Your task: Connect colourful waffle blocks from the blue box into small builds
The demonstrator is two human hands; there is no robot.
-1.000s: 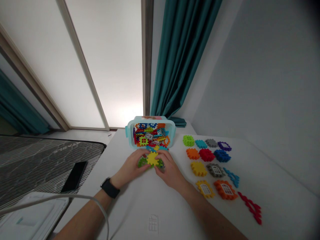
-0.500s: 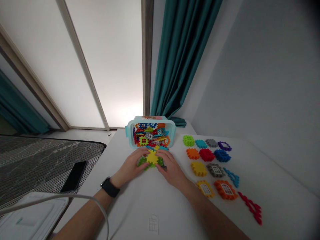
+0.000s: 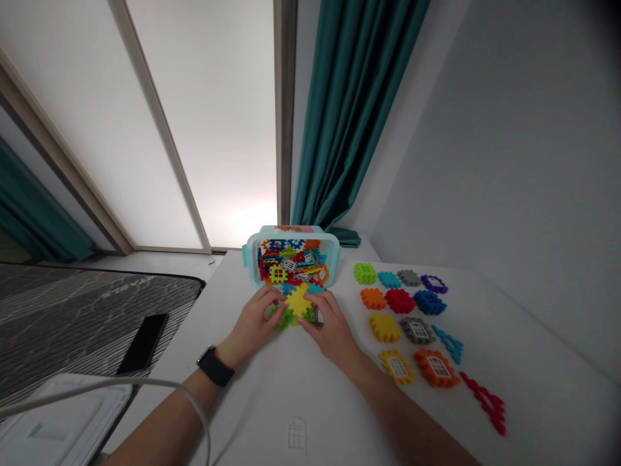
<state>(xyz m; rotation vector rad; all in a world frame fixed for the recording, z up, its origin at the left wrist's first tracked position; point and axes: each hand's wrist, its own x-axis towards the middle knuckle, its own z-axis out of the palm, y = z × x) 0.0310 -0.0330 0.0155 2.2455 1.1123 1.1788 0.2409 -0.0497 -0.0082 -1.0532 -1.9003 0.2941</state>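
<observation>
Both my hands meet at the table's middle, on a small cluster of interlocking plastic waffle blocks [image 3: 291, 314]. A yellow block [image 3: 299, 301] stands tilted on top, with a green block [image 3: 284, 318] beneath it, partly hidden by my fingers. My left hand [image 3: 251, 318] grips the cluster's left side. My right hand [image 3: 330, 321] presses on its right side, beside a small grey piece [image 3: 317, 316]. Just behind sits a pale turquoise plastic box [image 3: 250, 260] lying on its side, packed with many-coloured blocks.
Sorted blocks in rows, some with white windows, lie on the white table [image 3: 286, 401] to the right. On the left is a striped grey mattress [image 3: 72, 317] with a black phone [image 3: 143, 343]. A white cable [image 3: 145, 382] crosses near my left forearm. Teal curtains hang behind.
The yellow block has tilted up and now stands more steeply on the green block. My hands have shifted slightly around the cluster.
</observation>
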